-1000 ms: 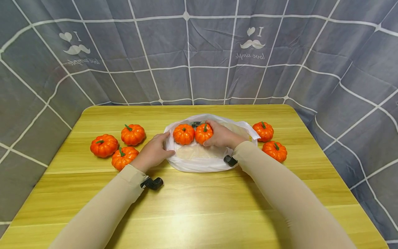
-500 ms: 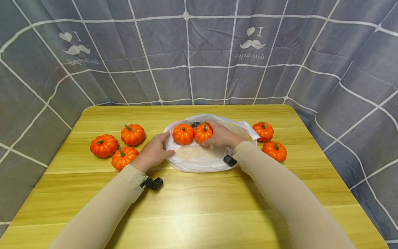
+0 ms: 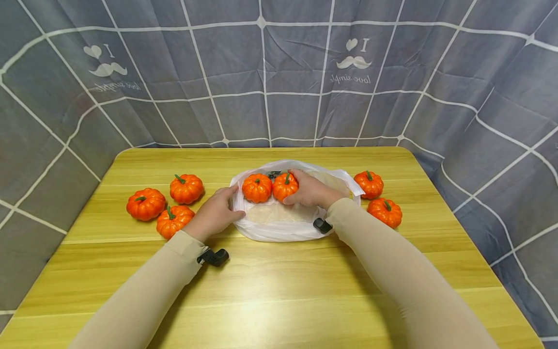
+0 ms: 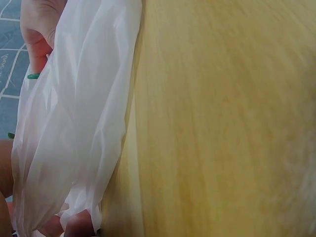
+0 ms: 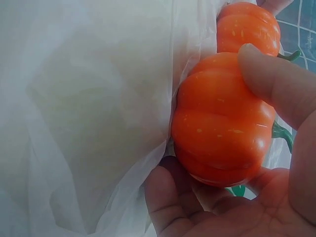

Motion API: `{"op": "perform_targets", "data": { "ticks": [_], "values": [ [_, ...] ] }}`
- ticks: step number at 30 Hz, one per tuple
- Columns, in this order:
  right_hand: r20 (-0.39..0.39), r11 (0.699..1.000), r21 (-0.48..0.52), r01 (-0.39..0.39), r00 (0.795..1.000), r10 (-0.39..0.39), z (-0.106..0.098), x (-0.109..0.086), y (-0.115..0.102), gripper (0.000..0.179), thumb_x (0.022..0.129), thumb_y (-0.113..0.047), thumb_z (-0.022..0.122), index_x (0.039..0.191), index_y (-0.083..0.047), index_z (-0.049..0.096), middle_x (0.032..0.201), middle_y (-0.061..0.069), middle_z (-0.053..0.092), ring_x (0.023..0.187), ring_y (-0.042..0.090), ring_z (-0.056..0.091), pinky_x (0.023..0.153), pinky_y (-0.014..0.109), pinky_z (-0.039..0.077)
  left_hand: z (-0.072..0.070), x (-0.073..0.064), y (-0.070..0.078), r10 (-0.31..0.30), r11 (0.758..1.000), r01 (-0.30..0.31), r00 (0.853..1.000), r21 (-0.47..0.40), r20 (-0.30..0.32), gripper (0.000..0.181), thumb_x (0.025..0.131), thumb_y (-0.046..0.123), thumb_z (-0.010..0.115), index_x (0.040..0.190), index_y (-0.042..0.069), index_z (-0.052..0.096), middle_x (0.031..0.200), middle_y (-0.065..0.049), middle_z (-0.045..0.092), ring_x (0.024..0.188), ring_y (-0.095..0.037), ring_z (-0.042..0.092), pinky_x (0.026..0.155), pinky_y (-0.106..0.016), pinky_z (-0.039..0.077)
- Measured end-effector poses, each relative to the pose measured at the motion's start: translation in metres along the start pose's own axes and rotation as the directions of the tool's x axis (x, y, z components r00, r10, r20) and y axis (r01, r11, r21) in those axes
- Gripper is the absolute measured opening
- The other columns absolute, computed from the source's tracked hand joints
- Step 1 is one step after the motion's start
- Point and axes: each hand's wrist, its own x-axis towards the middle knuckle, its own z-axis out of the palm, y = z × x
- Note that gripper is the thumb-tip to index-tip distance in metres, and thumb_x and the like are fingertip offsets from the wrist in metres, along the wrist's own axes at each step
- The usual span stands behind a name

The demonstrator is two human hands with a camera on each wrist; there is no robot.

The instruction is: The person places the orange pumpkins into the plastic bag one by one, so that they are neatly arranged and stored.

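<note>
A white plastic bag (image 3: 283, 232) lies spread with its mouth open at the table's middle. Inside its mouth sit two small orange pumpkins, side by side. My right hand (image 3: 311, 190) grips the right pumpkin (image 3: 283, 188); the right wrist view shows the thumb over this ribbed pumpkin (image 5: 222, 118) and fingers beneath it. Beside it is the left pumpkin (image 3: 256, 188). My left hand (image 3: 215, 212) holds the bag's left edge, thumb toward me. In the left wrist view the white plastic (image 4: 84, 108) partly hides its fingers.
Left of the bag rest three more pumpkins, one rear (image 3: 186, 189), one outer pumpkin (image 3: 146, 204) and one pumpkin (image 3: 173, 220) beside my left wrist. Two others lie right, a rear pumpkin (image 3: 368, 184) and a front pumpkin (image 3: 385, 212) near my right sleeve. A grey curtain (image 3: 287, 63) surrounds the wooden table (image 3: 261, 300).
</note>
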Motion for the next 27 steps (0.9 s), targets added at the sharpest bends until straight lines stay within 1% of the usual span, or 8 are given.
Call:
{"op": "perform_targets", "data": {
  "ticks": [7,11,14,16,20,23,25,27],
  "values": [
    [-0.007,1.0,0.002,0.007,1.0,-0.007,0.0,0.0,0.0,0.097,0.086,-0.016,0.087,0.164,-0.011,0.029,0.156,0.014,0.049,0.139,0.034,0.051,0.124,0.047,0.039,0.0,-0.001,0.001,-0.001,1.0,0.001,1.0,-0.001,-0.003,0.087,0.094,0.024,0.077,0.164,0.0,0.032,0.164,-0.026,0.04,0.15,-0.043,0.042,0.125,-0.055,0.036],
    [-0.008,1.0,-0.002,0.007,1.0,-0.007,0.0,-0.001,0.001,0.1,0.085,-0.017,0.087,0.165,-0.01,0.027,0.159,0.015,0.046,0.142,0.034,0.049,0.126,0.048,0.036,0.0,-0.001,0.0,-0.002,1.0,0.002,1.0,0.002,-0.002,0.087,0.094,0.025,0.077,0.164,0.0,0.032,0.164,-0.025,0.04,0.15,-0.042,0.043,0.125,-0.055,0.037],
    [-0.009,0.999,-0.042,-0.007,1.0,0.007,-0.001,-0.005,-0.001,0.106,0.086,-0.021,0.088,0.167,-0.009,0.022,0.165,0.017,0.041,0.148,0.035,0.045,0.129,0.048,0.032,0.0,-0.001,0.0,-0.004,1.0,0.004,1.0,0.002,0.0,0.087,0.094,0.025,0.077,0.164,0.0,0.031,0.164,-0.025,0.039,0.15,-0.043,0.042,0.125,-0.055,0.036],
    [-0.013,0.996,-0.091,-0.025,1.0,0.024,-0.002,-0.009,-0.003,0.109,0.086,-0.025,0.088,0.168,-0.008,0.019,0.167,0.018,0.036,0.151,0.037,0.041,0.129,0.049,0.03,0.0,-0.001,0.0,-0.002,1.0,0.002,1.0,-0.001,0.0,0.087,0.094,0.024,0.077,0.164,0.001,0.031,0.164,-0.026,0.039,0.15,-0.043,0.042,0.125,-0.056,0.037],
    [-0.023,0.978,-0.202,-0.059,0.998,0.056,-0.005,-0.022,-0.011,0.109,0.087,-0.033,0.086,0.168,-0.006,0.018,0.169,0.022,0.033,0.152,0.039,0.04,0.128,0.052,0.032,0.001,0.0,0.0,0.004,1.0,-0.004,1.0,-0.005,-0.001,0.087,0.094,0.024,0.076,0.164,0.0,0.031,0.164,-0.026,0.039,0.149,-0.043,0.043,0.124,-0.056,0.037],
    [-0.015,0.966,-0.251,-0.069,0.998,0.067,-0.012,-0.039,-0.023,0.107,0.088,-0.036,0.085,0.168,-0.008,0.02,0.17,0.02,0.031,0.153,0.038,0.039,0.126,0.053,0.035,0.001,0.0,-0.001,0.006,1.0,-0.006,1.0,-0.009,-0.004,0.086,0.094,0.024,0.076,0.164,0.0,0.031,0.164,-0.025,0.039,0.149,-0.042,0.044,0.124,-0.056,0.038],
    [-0.015,0.963,-0.266,-0.05,0.999,0.048,-0.018,-0.054,-0.031,0.104,0.089,-0.036,0.084,0.168,-0.01,0.022,0.17,0.017,0.033,0.152,0.037,0.042,0.124,0.053,0.038,0.001,0.0,-0.002,0.01,1.0,-0.01,1.0,-0.008,-0.006,0.086,0.095,0.024,0.076,0.164,0.0,0.031,0.164,-0.026,0.039,0.148,-0.042,0.045,0.123,-0.056,0.038],
    [-0.044,0.967,-0.255,-0.024,0.999,0.013,-0.028,-0.07,-0.039,0.097,0.091,-0.037,0.081,0.168,-0.013,0.027,0.169,0.013,0.037,0.148,0.035,0.048,0.119,0.053,0.044,0.001,0.0,-0.003,0.009,1.0,-0.009,1.0,-0.012,-0.008,0.086,0.095,0.024,0.076,0.164,0.0,0.031,0.164,-0.026,0.039,0.148,-0.042,0.045,0.123,-0.056,0.039]
  ]
}}
